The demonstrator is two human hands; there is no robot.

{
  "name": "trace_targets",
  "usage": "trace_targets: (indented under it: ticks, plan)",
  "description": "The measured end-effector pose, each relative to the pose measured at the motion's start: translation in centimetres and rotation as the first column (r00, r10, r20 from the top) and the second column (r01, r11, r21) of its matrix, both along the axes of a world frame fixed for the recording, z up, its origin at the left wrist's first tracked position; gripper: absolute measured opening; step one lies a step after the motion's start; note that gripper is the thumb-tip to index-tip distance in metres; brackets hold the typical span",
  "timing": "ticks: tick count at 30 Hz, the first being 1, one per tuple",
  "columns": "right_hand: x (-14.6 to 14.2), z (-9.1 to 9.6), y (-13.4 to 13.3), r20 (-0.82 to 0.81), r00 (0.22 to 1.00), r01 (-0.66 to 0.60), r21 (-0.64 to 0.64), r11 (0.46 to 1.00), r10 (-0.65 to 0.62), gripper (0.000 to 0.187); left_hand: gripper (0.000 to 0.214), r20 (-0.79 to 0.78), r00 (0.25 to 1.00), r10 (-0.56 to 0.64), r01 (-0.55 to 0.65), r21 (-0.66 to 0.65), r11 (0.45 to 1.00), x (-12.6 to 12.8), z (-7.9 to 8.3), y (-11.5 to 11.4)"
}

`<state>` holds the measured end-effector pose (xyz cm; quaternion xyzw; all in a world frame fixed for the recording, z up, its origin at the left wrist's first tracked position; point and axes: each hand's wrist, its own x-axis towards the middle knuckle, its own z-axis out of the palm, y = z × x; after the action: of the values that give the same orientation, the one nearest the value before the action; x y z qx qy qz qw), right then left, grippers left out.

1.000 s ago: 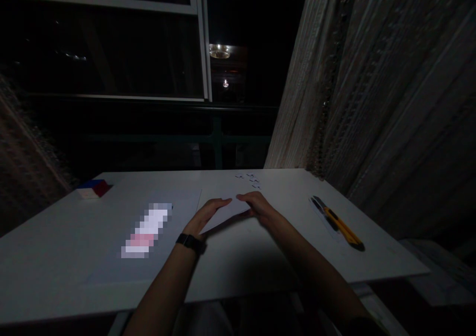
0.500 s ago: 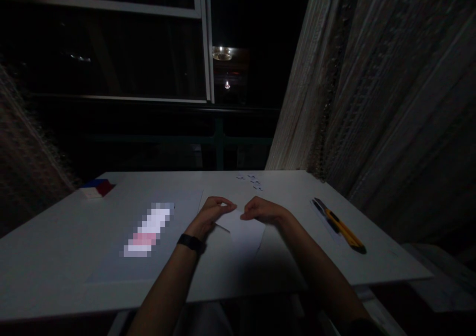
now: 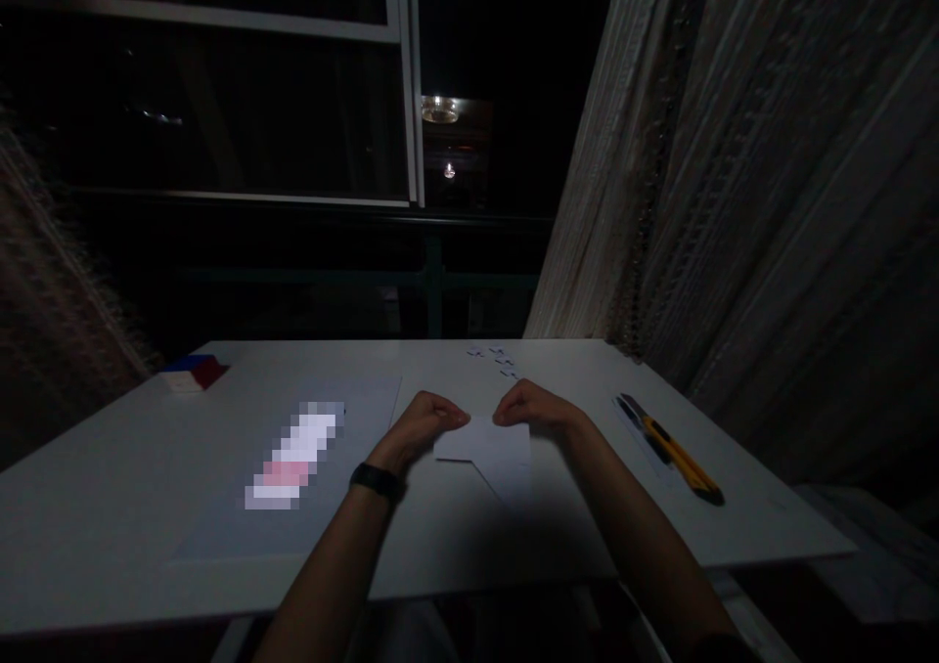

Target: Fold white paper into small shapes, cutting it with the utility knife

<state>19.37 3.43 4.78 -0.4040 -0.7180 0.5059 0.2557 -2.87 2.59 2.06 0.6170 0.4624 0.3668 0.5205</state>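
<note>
A white sheet of paper (image 3: 484, 443), folded or overlapped with an angled lower edge, is held by its upper edge between my two hands above the table. My left hand (image 3: 425, 423), with a dark band on its wrist, pinches the paper's upper left part between thumb and fingers. On the other side, my right hand (image 3: 534, 406) grips the upper right part, its fingers curled and the thumb pointing inward. A short gap of paper shows between the two thumbs. The fingertips behind the paper are hidden.
A larger sheet (image 3: 220, 531) lies at left, a blurred-out bright rectangle (image 3: 297, 458) on it. Farther left sits a blue, red and white cube (image 3: 192, 374). Several small marked paper pieces (image 3: 503, 361) lie at the back. At right are a yellow cutter knife (image 3: 679, 456) and a dark pen-like item (image 3: 642, 426).
My right hand has moved slightly right and up, away from the left. The paper has turned and now shows a flatter upper edge and a wider face.
</note>
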Motion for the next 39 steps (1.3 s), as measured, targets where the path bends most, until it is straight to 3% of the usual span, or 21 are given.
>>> trace_targets:
  ticks: [4,7,10,12,14,20,24,32,36,39]
  plan:
    - [2.6,0.5,-0.9,0.061,0.997,-0.042,-0.004,0.999,0.042,0.02,0.024,-0.021,1.0,0.017,-0.017,-0.002,1.0,0.0,0.1,-0.1]
    - [5.2,0.7,-1.8,0.035,0.993,-0.105,-0.091,0.99,0.108,0.027,0.026,-0.02,0.999,0.03,-0.03,0.0,1.0,0.0,-0.1,0.0]
    - [6.3,0.4,-2.0,-0.089,0.995,0.034,-0.069,0.997,-0.04,0.033,0.029,0.025,0.998,0.05,-0.049,-0.021,0.999,-0.1,-0.1,0.0]
    - [5.7,-0.1,-1.9,-0.177,0.97,0.158,-0.052,0.986,-0.165,0.04,0.03,0.064,0.997,0.041,-0.038,-0.036,0.999,0.0,0.0,-0.1]
    - [4.2,-0.8,-1.6,-0.175,0.968,0.173,-0.06,0.983,-0.181,0.049,0.032,0.082,0.997,0.016,-0.013,-0.044,0.999,0.0,0.2,-0.2]
    - [1.2,-2.2,-1.2,-0.071,0.963,0.265,0.087,0.96,-0.26,0.032,0.049,0.174,0.982,-0.07,0.086,-0.087,0.993,0.0,0.7,-0.3]
    - [1.7,-2.0,-1.5,-0.042,0.97,0.244,0.105,0.964,-0.241,0.031,0.055,0.184,0.981,-0.06,0.069,-0.041,0.997,0.1,1.0,-0.4]
    - [0.1,-1.8,-2.4,0.141,0.983,0.079,0.24,0.968,-0.116,0.028,0.031,-0.154,0.957,-0.245,0.261,0.1,0.96,0.8,0.6,-1.2]
    - [-0.4,-1.4,-2.7,0.137,0.982,0.088,0.275,0.957,-0.13,0.028,0.027,-0.129,0.962,-0.24,0.251,0.079,0.965,1.2,0.1,-1.1]
    - [0.1,-0.9,-2.8,0.091,0.983,0.136,0.225,0.965,-0.16,0.029,0.028,-0.062,0.972,-0.225,0.229,0.066,0.971,1.4,0.2,-1.3]
